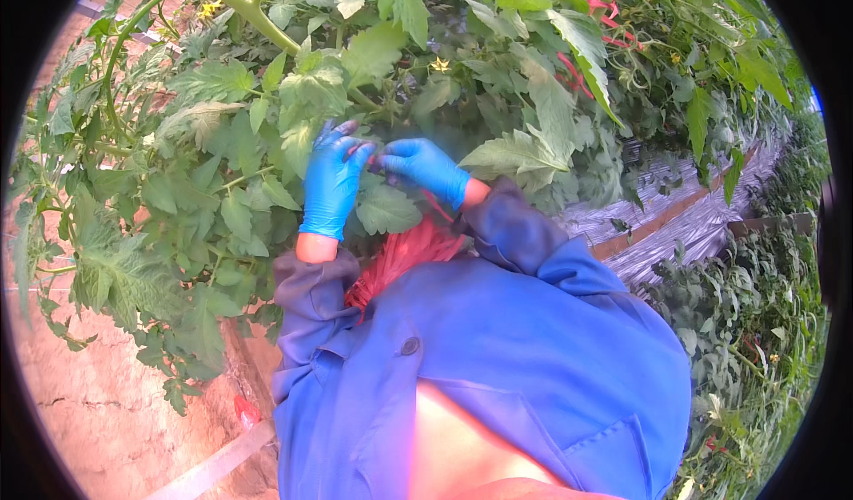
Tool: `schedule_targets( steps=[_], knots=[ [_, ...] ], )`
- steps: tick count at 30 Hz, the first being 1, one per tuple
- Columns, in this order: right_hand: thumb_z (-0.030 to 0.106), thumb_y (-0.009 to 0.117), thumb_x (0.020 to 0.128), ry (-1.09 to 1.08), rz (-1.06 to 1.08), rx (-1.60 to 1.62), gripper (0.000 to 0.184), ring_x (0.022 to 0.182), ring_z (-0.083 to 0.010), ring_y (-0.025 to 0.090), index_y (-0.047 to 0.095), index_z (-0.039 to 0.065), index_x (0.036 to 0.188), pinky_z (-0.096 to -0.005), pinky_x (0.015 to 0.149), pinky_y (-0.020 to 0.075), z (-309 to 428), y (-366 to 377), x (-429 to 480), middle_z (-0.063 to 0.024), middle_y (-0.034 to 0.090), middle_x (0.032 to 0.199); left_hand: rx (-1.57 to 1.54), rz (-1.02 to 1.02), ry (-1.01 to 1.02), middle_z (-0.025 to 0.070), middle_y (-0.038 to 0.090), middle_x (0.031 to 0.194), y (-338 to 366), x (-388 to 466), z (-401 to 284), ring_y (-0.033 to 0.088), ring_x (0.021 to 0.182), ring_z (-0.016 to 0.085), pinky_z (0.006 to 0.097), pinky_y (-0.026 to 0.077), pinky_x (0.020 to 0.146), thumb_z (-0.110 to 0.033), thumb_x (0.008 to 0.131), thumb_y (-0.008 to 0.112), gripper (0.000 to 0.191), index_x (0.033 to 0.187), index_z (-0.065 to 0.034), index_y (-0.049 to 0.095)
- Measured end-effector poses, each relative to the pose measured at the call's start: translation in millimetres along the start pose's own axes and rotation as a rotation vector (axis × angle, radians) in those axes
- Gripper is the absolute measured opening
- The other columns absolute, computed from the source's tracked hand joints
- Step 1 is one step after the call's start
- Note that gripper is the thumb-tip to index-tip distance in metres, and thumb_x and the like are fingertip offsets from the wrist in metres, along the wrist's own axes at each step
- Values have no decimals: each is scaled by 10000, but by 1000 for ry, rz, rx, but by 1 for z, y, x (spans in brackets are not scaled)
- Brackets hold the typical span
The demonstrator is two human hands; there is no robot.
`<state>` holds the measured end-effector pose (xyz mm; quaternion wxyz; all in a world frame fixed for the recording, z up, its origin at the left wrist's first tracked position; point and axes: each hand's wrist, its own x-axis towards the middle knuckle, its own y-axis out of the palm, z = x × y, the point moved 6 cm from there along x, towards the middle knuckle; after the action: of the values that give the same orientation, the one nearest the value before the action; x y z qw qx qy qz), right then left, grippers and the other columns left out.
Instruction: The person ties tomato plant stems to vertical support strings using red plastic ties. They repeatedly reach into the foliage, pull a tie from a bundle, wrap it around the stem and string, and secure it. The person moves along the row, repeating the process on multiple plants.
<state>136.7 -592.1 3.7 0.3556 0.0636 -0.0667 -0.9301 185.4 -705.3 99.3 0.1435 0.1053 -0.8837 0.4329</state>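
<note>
My left hand (333,179), in a blue disposable glove, is raised among tomato leaves, its thumb and fingers pinched together around a bit of red plastic strip (372,159). From the right, my right hand (426,167), gloved the same way, meets it with fingertips closed on the strip. The fingertips of both gloves look darkly stained. Below my wrists, a bundle of red plastic strips (410,260) hangs against the front of my blue jacket (506,320). A tomato leaf (388,208) sits just under the hands. Foliage hides whatever stem lies behind the fingertips.
A thick tomato stem (250,12) slants down from the top left. Red ties (610,20) show on plants at upper right. Silvery plastic film (660,213) covers ground at right, beside another plant row (740,340). An earthen wall or ground surface (120,407) lies lower left.
</note>
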Motion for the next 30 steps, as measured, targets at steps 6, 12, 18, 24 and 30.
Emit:
schedule_targets(
  steps=[6, 12, 18, 24, 30],
  knots=[
    [167, 549, 847, 223, -315, 165, 185, 664, -109, 546, 634, 53, 965, -239, 562, 416, -67, -64, 64, -45, 637, 826, 4, -99, -81, 130, 628, 1055, 0, -2, 9, 512, 1131, 287, 347, 401, 922, -117, 801, 617, 133, 866, -20, 682],
    [142, 556, 843, 41, -208, 443, 246, 679, -133, 586, 582, 30, 1060, -225, 518, 427, -84, -66, 94, -74, 646, 841, -196, -154, -139, 144, 637, 1006, -4, 5, 10, 550, 1066, 270, 327, 411, 895, -148, 816, 611, 159, 897, -29, 678],
    [187, 527, 887, 245, -268, 357, 261, 631, -120, 581, 589, 26, 1083, -226, 524, 444, -84, -66, 91, -59, 640, 863, -362, -181, -274, 128, 664, 906, -3, 5, 13, 638, 855, 220, 280, 474, 756, -134, 817, 619, 151, 918, -42, 682],
    [314, 523, 897, 305, 387, 254, 370, 549, -63, 490, 583, 20, 1114, -196, 480, 383, -54, -56, 15, -21, 624, 786, -106, -214, -297, 44, 666, 806, -6, 9, 17, 605, 671, 90, 217, 471, 633, -142, 843, 618, 197, 974, -3, 664],
    [265, 549, 878, 184, 469, 149, 321, 508, -38, 412, 606, 6, 1058, -169, 464, 320, -16, -52, -2, -11, 601, 723, -442, -277, -369, 38, 647, 828, -5, 13, 26, 579, 617, 87, 217, 472, 597, -152, 871, 586, 203, 980, 4, 656]
  ],
)
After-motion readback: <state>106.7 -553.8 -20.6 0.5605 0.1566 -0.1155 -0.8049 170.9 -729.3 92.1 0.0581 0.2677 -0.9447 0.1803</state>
